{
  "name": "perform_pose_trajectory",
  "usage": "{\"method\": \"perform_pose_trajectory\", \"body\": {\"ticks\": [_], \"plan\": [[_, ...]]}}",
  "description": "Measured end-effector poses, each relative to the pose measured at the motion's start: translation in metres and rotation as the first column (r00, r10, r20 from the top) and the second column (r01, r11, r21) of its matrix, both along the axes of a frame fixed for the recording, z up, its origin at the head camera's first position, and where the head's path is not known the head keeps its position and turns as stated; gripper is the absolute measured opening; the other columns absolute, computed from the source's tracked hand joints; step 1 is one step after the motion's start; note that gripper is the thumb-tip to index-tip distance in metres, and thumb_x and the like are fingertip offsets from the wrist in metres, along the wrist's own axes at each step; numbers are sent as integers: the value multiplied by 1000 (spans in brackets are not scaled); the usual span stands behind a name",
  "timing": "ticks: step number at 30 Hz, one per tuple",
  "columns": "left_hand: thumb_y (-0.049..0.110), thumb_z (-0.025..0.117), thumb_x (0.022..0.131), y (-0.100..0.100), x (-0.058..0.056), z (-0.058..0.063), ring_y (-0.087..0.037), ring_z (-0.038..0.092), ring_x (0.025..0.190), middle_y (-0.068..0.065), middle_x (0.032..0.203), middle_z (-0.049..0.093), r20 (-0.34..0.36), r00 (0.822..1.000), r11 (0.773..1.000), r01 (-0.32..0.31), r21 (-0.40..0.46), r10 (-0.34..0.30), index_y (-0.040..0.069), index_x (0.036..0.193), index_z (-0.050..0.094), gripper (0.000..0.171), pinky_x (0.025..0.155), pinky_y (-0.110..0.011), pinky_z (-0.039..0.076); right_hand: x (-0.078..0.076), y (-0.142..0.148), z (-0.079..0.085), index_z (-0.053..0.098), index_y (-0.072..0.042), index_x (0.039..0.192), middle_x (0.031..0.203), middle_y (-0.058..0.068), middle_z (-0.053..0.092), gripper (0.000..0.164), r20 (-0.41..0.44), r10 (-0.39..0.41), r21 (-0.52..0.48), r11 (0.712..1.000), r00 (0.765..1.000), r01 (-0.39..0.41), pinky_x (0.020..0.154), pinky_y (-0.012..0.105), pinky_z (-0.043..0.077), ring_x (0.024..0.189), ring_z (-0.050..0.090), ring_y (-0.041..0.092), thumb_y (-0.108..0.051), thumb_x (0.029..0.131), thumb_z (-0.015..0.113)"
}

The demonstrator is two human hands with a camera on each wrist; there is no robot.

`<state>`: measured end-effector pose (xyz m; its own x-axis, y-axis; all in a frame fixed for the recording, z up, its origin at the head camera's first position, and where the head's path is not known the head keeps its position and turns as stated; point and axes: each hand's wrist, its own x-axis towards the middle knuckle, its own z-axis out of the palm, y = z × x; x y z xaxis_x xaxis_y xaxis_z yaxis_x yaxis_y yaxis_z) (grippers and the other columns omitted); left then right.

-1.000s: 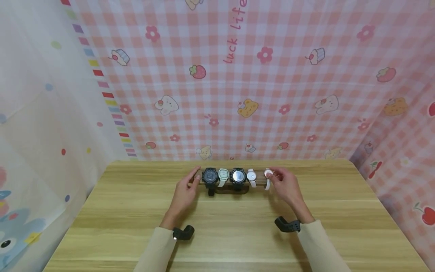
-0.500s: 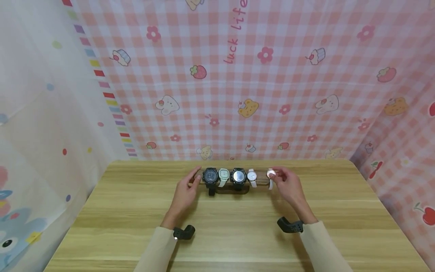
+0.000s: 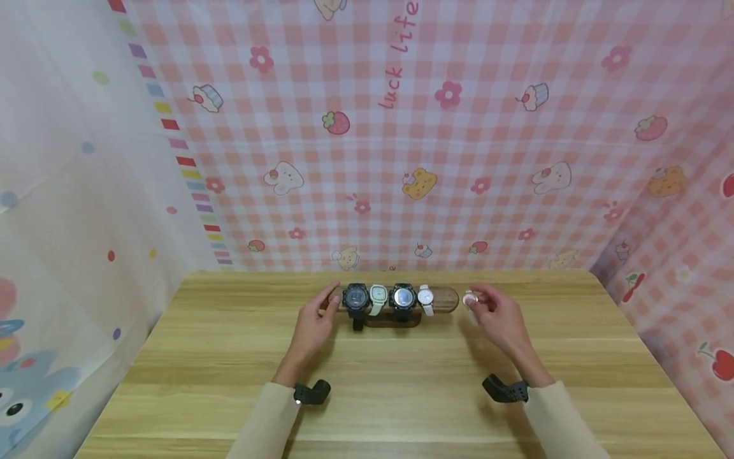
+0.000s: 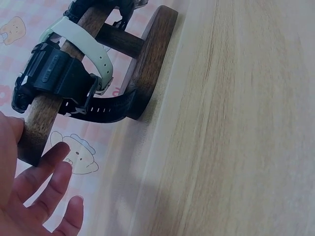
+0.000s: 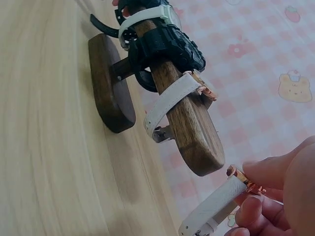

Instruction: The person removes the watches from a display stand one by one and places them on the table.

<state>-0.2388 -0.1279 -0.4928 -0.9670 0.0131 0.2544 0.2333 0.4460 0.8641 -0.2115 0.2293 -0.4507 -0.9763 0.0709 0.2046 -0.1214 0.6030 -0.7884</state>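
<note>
A dark wooden watch stand [image 3: 445,299] has a raised bar carrying several watches. My left hand [image 3: 312,322] holds the bar's left end between thumb and fingers. Just beyond the bar's right end, my right hand [image 3: 504,320] pinches a white-strapped watch [image 5: 214,206] by its rose-gold case; the strap hangs in a closed loop, apart from the stand. Along the bar sit a black watch [image 3: 355,298], a pale green square watch [image 3: 377,294], a second black watch [image 3: 402,297] and another white-strapped watch [image 3: 425,296]. The right end of the bar shows bare wood.
The stand's foot [image 5: 106,88] rests on a light wooden table [image 3: 395,395], near its back edge. Behind hangs a pink checked cloth [image 3: 367,159], with a white dotted cloth [image 3: 86,210] on the left. A black wrist mount [image 3: 504,389] sits on each forearm.
The white-strapped watch in my right hand has moved right, off the end of the bar, uncovering that end. My left hand stays at the left end.
</note>
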Motion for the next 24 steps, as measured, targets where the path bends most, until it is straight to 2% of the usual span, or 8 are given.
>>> {"method": "perform_pose_trajectory", "body": {"ticks": [6,14,24], "plan": [[20,56,102,1,1,0,-17,59,87,-5,92,64,8,1000,1000,-6,5,6,20,138,59,36,70,-27,50,10,7,2,65,1,123,93,13,69,31,-14,46,39,998,999,-45,59,22,47,74,57,14,-9,94,66],[21,55,103,1,3,1,-16,58,87,-7,93,64,6,1000,1000,-3,11,3,20,139,58,37,70,-26,49,25,8,-1,68,6,116,83,8,67,29,-54,99,114,989,994,-93,58,21,46,68,54,8,-4,89,72],[23,55,103,1,3,0,-17,57,88,-5,93,62,27,1000,1000,-1,24,1,22,140,57,37,70,-27,48,43,7,-11,67,7,117,81,4,65,30,-13,139,128,982,990,-137,57,22,45,69,54,9,-2,89,71]]}}
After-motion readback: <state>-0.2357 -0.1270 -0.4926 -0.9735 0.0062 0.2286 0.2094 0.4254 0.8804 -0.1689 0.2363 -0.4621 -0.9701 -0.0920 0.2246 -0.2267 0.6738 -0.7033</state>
